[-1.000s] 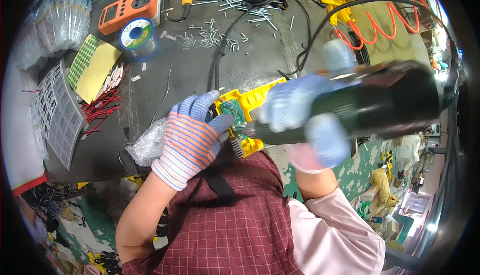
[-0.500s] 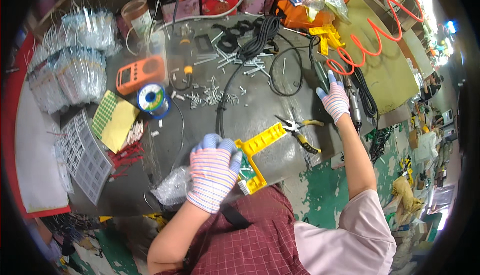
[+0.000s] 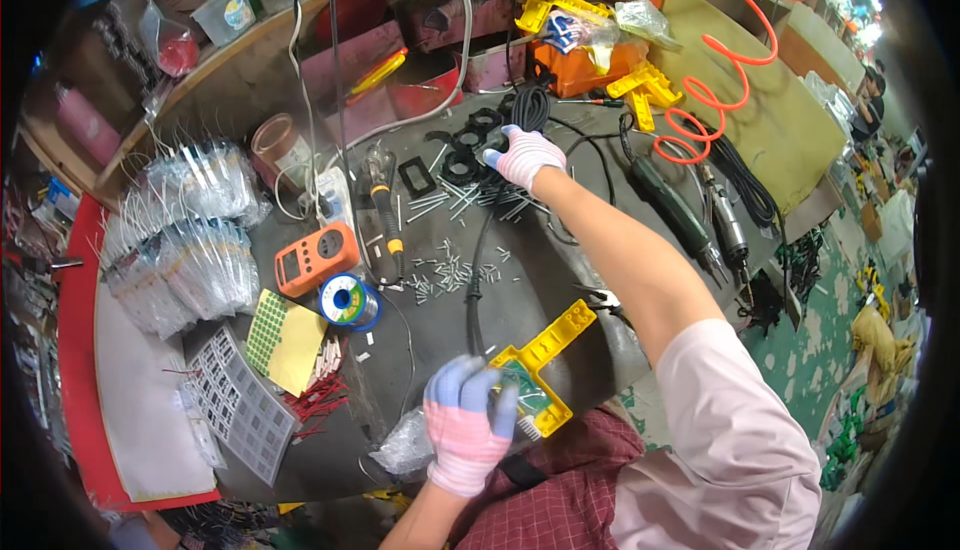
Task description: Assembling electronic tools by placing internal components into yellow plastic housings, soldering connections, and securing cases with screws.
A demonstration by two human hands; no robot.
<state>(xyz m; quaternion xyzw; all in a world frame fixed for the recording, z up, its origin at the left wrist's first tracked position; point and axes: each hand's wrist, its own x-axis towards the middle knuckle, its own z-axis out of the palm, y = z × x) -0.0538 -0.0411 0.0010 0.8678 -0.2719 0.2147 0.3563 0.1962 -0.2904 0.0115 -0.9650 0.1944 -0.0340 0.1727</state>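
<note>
Nearside of the cable coil [image 3: 530,108] lies the yellow housing [image 3: 545,347], the half-curled left hand [image 3: 466,422] beside it; the right hand [image 3: 528,157], part-open, is at the coil. Both grips are unclear; its sweeping low could scatter the adjacent rods [image 3: 461,198].

The yellow T-shaped plastic housing [image 3: 549,344] was smooth; the striped pink-and-blue gloves [image 3: 466,428] were matt cloth; the small silver screws [image 3: 452,273], bright metal; the dark-grey table [image 3: 535,275], matt; the crumpled clear wrap [image 3: 403,447], glossy plastic.
</note>
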